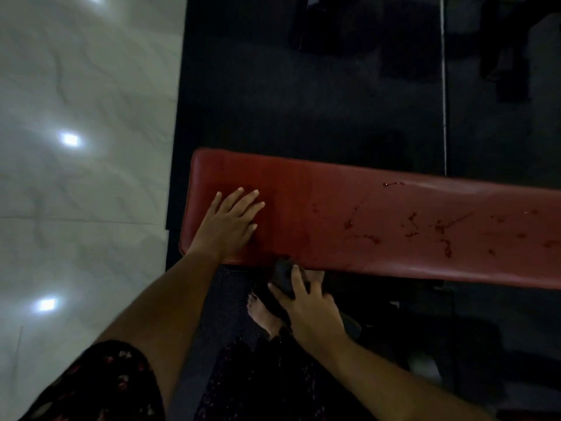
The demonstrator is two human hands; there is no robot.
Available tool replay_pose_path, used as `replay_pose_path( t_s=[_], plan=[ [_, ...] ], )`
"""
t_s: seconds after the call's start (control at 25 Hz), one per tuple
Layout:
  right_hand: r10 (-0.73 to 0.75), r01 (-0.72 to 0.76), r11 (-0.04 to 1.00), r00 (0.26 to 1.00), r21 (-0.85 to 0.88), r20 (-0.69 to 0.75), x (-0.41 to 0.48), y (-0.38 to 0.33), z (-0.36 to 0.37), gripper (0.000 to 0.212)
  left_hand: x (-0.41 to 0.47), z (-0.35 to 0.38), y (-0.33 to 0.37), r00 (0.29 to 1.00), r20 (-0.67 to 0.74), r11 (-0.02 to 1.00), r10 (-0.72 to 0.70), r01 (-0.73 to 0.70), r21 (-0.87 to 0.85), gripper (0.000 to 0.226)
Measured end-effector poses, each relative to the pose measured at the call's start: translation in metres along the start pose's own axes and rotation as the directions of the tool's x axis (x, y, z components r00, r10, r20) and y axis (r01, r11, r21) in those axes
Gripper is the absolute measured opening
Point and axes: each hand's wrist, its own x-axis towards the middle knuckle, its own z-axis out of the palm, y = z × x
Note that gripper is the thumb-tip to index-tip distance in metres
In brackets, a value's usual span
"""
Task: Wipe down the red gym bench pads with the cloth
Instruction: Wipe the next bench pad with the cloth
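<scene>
The red bench pad [364, 214] runs from centre left to the right edge, with dark red smears and droplets on its right half. My left hand [229, 221] lies flat on the pad's left end, fingers straight and spread. My right hand [306, 305] is just below the pad's near edge and grips a dark cloth [283, 276], which touches that edge. Part of the cloth hangs down under my hand.
Black rubber matting [303, 101] lies under and beyond the bench. Glossy white tile floor [85, 147] fills the left side. My bare foot [264, 314] stands under the near edge. Dark gym equipment [504, 56] sits at the top right, beside a thin pale cable [444, 86].
</scene>
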Motion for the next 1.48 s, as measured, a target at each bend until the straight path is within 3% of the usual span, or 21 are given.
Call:
replay_pose_path(
  t_s=[0.12,0.24,0.44,0.56,0.72,0.84,1.04,1.16,1.28,1.48],
  plan=[
    [-0.051,0.047,0.995,0.998,-0.084,-0.036,0.009,0.013,-0.003,0.06,0.007,0.003,0.0,1.0,-0.002,0.999,0.029,-0.029,0.019,0.055],
    [0.069,-0.085,0.992,0.985,-0.097,-0.16,0.033,0.026,-0.009,0.084,0.008,0.012,0.002,0.999,-0.046,0.999,0.012,-0.011,0.031,0.055],
    [-0.104,0.086,0.982,0.99,-0.169,-0.099,0.002,0.047,0.024,0.08,0.015,0.014,0.017,0.999,-0.043,1.0,-0.004,0.004,0.004,0.055],
    [-0.013,-0.008,0.992,0.987,-0.127,-0.163,0.026,0.066,0.012,0.094,0.022,0.017,0.022,1.0,-0.028,1.0,-0.002,0.002,0.021,0.053],
    [0.14,-0.167,0.984,0.937,-0.058,-0.32,0.1,0.083,-0.04,0.067,0.02,0.024,0.027,0.997,-0.071,0.999,-0.031,0.033,0.023,0.056],
    [0.18,-0.2,0.978,0.955,-0.062,-0.236,0.146,0.103,-0.079,0.061,0.018,0.025,0.039,0.993,-0.087,0.996,-0.085,0.085,-0.001,0.052],
    [0.294,-0.3,0.954,0.93,0.009,-0.221,0.151,0.107,-0.086,0.071,0.019,0.026,0.053,0.986,-0.094,0.991,-0.135,0.134,-0.015,0.052],
    [0.18,-0.189,0.981,0.97,-0.038,-0.161,0.128,0.098,-0.068,0.07,0.02,0.026,0.05,0.994,-0.102,0.999,-0.034,0.033,-0.018,0.056],
    [0.133,-0.15,0.986,0.972,-0.075,-0.196,0.145,0.107,-0.076,0.065,0.022,0.029,0.053,0.992,-0.057,0.994,0.11,-0.109,0.015,0.059],
    [0.389,-0.38,0.921,0.91,0.086,-0.142,0.171,0.124,-0.094,0.072,0.022,0.031,0.062,0.995,-0.082,0.998,0.065,-0.063,0.024,0.058]
  ],
)
